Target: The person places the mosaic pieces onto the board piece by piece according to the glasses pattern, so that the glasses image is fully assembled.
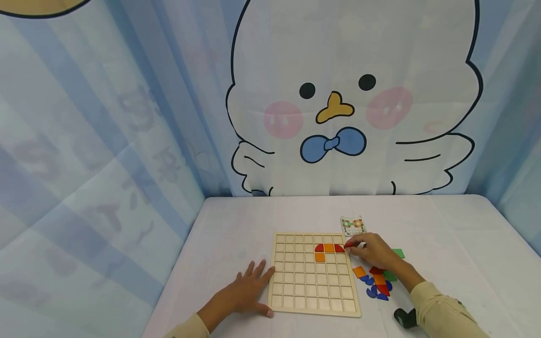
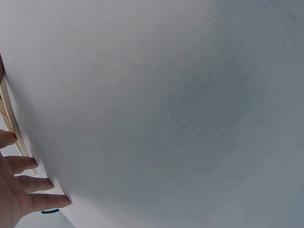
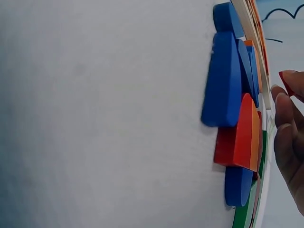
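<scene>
By the board (image 1: 312, 279), right side: right hand (image 1: 376, 251) pinches one red piece (image 3: 286, 83) at fingertips (image 3: 283, 105) (inset: two red tiles (image 1: 339, 249), two orange tiles (image 1: 320, 257)).

Soft, diffuse light fills the head view, fairly even across the pale tabletop (image 1: 444, 244), with cool bluish shading in the folds of the curtain (image 1: 139, 117); the print on the card (image 1: 353, 226) is too small to read. The left wrist view is dimmer and greyer — a faint rippled texture over the tabletop, darkening toward the right. In the right wrist view the blue blocks (image 3: 221, 80) look fairly sharp — the far left sinks into murky blur
</scene>
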The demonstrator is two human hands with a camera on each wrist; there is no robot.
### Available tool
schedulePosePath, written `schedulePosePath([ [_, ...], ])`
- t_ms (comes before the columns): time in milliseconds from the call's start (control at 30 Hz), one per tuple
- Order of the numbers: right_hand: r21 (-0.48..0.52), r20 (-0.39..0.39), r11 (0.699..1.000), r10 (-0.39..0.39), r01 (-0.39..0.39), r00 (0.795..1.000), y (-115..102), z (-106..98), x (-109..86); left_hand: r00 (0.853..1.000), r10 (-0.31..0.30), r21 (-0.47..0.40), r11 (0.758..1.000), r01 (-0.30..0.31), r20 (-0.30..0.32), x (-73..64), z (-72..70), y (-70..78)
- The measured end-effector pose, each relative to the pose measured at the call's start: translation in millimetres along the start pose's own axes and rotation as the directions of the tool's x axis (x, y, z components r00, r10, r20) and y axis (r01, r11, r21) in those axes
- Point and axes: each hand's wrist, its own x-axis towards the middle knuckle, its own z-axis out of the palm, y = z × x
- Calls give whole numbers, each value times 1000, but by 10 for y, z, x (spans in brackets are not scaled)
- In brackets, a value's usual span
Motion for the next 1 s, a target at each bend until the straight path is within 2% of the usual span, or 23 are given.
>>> schedulePosePath([
  [200, 30, 6, 1000, 7, -7, 1000, 8, 9, -2, 1000, 4, 6, 1000, -4, -5, 1, 5, -7],
  [367, 21, 7, 1000, -3, 3, 1000, 28, 13, -3, 1000, 8, 9, 1000, -8, -5, -5, -1, 1],
  [600, 27, 14, 999, 26, -26, 1000, 21, 18, -14, 1000, 12, 10, 1000, -12, 1, -24, -36, 25],
  [833, 10, 43, 1000, 8, -9, 999, 8, 14, -7, 1000, 13, 4, 1000, -13, 4, -33, -49, 28],
  [1000, 63, 74, 998, 8, -13, 997, -20, 11, 1, 1000, 17, 4, 1000, -17, 5, -32, -47, 24],
])
